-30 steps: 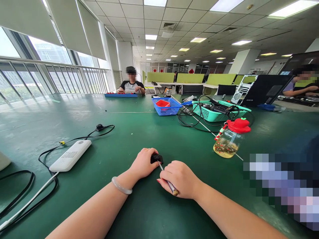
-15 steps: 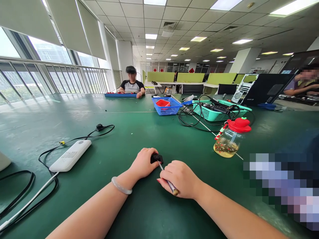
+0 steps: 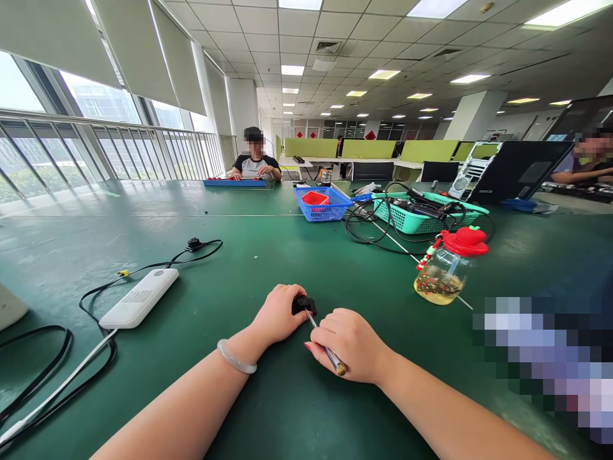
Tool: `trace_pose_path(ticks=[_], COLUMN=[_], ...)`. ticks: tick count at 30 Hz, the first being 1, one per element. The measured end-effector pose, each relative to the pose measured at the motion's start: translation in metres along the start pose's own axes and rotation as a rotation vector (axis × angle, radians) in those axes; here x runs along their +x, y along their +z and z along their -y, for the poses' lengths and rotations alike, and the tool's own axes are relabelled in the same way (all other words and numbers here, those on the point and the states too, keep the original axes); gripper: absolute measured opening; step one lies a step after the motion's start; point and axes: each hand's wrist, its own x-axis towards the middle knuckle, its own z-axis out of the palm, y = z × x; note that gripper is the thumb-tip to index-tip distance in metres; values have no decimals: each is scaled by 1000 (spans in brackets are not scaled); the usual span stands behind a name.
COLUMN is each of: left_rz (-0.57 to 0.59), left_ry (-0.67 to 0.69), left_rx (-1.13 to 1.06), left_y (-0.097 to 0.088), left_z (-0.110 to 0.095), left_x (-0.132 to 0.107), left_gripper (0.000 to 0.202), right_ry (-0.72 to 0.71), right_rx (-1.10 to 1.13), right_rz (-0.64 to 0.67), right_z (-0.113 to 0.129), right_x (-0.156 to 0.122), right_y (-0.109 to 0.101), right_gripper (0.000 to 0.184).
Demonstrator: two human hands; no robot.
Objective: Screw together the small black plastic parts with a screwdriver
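Note:
My left hand point(image 3: 278, 314) rests on the green table point(image 3: 239, 255) with its fingers closed round a small black part point(image 3: 303, 304). A pale bangle sits on that wrist. My right hand point(image 3: 352, 345) lies just to the right, pinched on a thin metal screwdriver point(image 3: 327, 348). The tool's tip touches the black part and its brownish butt end sticks out toward me.
A white power bank point(image 3: 140, 298) with black and white cables lies to the left. A glass jar with a red lid point(image 3: 447, 268) stands to the right. Blue point(image 3: 320, 206) and teal point(image 3: 421, 217) baskets sit farther back. People sit at the far end and at right.
The view has shifted very slightly; both hands stay in the same grip and place.

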Motion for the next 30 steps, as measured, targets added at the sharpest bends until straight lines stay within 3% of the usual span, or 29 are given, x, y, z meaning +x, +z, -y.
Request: trace_pose_path(ticks=[20, 30], left_rz=[-8, -13], left_ry=[6, 15], left_rx=[1, 7], left_y=[1, 1], left_z=[2, 1], left_x=[0, 0], left_gripper=[24, 25], right_ry=[-18, 8], right_rx=[-14, 9], right_rz=[-49, -4], right_z=[0, -1], right_x=[1, 0], right_y=[0, 1], right_gripper=[30, 28])
